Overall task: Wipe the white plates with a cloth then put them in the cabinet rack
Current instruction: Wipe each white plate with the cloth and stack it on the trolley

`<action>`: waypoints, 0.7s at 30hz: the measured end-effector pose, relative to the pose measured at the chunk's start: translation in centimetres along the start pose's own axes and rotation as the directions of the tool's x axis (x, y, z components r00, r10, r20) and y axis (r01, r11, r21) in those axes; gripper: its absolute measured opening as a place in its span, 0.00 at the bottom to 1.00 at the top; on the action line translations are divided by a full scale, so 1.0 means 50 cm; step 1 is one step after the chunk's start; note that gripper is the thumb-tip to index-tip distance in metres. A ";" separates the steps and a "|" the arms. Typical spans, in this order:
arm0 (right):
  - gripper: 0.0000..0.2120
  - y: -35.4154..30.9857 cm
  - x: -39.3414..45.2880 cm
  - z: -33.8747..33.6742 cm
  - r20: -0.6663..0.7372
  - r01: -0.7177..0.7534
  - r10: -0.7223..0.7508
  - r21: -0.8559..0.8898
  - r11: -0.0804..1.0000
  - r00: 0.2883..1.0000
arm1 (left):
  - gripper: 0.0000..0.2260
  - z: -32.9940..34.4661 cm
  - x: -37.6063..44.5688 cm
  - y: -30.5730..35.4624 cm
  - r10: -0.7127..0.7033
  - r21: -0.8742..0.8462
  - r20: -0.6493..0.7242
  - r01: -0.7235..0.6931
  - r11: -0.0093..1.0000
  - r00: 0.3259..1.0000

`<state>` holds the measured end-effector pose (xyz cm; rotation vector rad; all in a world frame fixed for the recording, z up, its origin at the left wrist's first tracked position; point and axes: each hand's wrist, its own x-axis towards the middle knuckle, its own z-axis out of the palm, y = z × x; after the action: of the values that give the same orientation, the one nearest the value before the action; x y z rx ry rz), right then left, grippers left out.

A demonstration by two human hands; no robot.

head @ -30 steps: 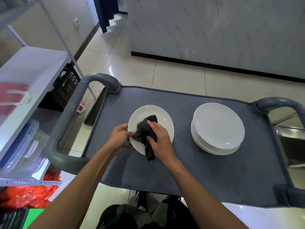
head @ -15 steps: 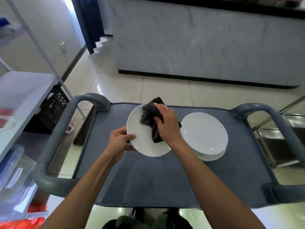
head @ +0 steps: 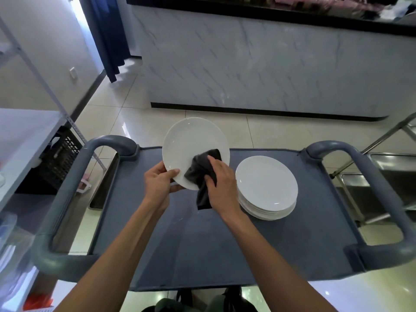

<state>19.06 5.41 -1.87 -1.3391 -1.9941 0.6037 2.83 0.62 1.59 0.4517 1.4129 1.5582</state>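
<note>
White glazed ceramic, round and shallow, forms the single plate (head: 191, 143) lifted above the grey plastic service cart (head: 225, 255) and tilted with its face toward the camera. The left hand (head: 157, 183) pinches the plate's lower left rim, thumb on the face and fingers curled behind it. The right hand (head: 221, 183) presses a dark grey crumpled cloth (head: 200, 172) against the lower right part of the plate's face, fingers curled round the cloth; a loose tail of the cloth hangs below the plate's rim between the 2 hands. A stack of round white plates (head: 266, 188) rests on the cart's dark flat top just to the right of the right hand, apart from the held plate. The cart carries 2 curved grey handles, 1 at each end (head: 67, 199). To the left stands a white metal shelving unit (head: 22, 136), with a black slotted plastic crate (head: 58, 158) on the floor beneath it. Beyond the cart lie cream floor tiles (head: 281, 129) and a counter faced in white marble-patterned panels (head: 258, 64) with a black base strip. A dark blue curtain (head: 105, 34) hangs at the upper left.
</note>
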 end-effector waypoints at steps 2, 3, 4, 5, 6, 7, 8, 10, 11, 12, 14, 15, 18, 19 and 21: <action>0.27 -0.016 -0.014 0.007 0.010 0.013 -0.013 0.022 1.000 1.000 | 0.13 0.006 0.000 0.006 0.002 -0.021 -0.004 -0.002 1.000 1.000; 0.27 -0.023 -0.020 0.010 0.012 0.021 -0.022 0.026 0.999 1.000 | 0.12 0.007 0.001 0.008 0.005 -0.027 -0.008 -0.005 1.000 1.000; 0.27 -0.029 -0.025 0.010 0.012 0.031 -0.031 0.029 0.999 0.999 | 0.12 0.008 0.001 0.010 0.009 -0.027 -0.012 -0.009 1.000 1.000; 0.27 -0.034 -0.031 0.011 0.013 0.042 -0.043 0.032 0.999 0.999 | 0.11 0.009 0.002 0.010 0.013 -0.024 -0.016 -0.014 1.000 1.000; 0.27 -0.038 -0.038 0.012 0.016 0.056 -0.057 0.034 0.998 0.998 | 0.11 0.010 0.002 0.011 0.019 -0.018 -0.019 -0.019 1.000 1.000; 0.27 -0.040 -0.044 0.013 0.020 0.075 -0.075 0.035 0.997 0.997 | 0.10 0.011 0.003 0.011 0.026 -0.014 -0.020 -0.026 1.000 0.999; 0.27 -0.039 -0.051 0.013 0.022 0.097 -0.097 0.036 0.995 0.995 | 0.10 0.011 0.002 0.011 0.031 -0.009 -0.022 -0.031 0.999 0.999; 0.27 -0.028 -0.058 0.009 0.012 0.136 -0.136 0.031 0.990 0.991 | 0.11 0.011 0.001 0.013 0.031 -0.007 -0.028 -0.031 0.999 0.999; 0.27 -0.021 -0.058 0.005 0.000 0.144 -0.144 0.021 0.989 0.990 | 0.11 0.010 0.001 0.013 0.026 -0.010 -0.030 -0.027 1.000 0.999; 0.27 -0.015 -0.057 0.000 -0.015 0.141 -0.141 0.007 0.990 0.990 | 0.10 0.007 0.001 0.014 0.022 -0.008 -0.032 -0.022 1.000 0.999; 0.27 -0.003 -0.048 -0.010 -0.042 0.109 -0.110 -0.022 0.994 0.993 | 0.10 0.001 0.004 0.014 0.020 0.006 -0.029 -0.020 1.000 0.999; 0.27 0.003 -0.043 -0.015 -0.049 0.088 -0.090 -0.035 0.995 0.995 | 0.10 -0.002 0.006 0.014 0.021 0.013 -0.023 -0.021 1.000 1.000; 0.27 0.024 -0.020 -0.029 -0.072 0.047 -0.051 -0.064 0.997 0.996 | 0.10 -0.008 0.008 0.015 0.021 0.039 0.000 -0.021 0.999 1.000; 0.27 0.029 -0.009 -0.035 -0.085 0.040 -0.046 -0.068 0.997 0.995 | 0.10 -0.010 0.008 0.015 0.020 0.048 0.007 -0.020 0.999 1.000; 0.26 0.031 0.012 -0.048 -0.093 0.025 -0.032 -0.078 0.997 0.995 | 0.11 -0.011 0.006 0.015 0.013 0.061 0.021 -0.014 0.998 1.000</action>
<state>21.65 6.59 -1.14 -1.3572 -1.9741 0.4467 1.95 0.64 2.04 0.5138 1.4476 1.5197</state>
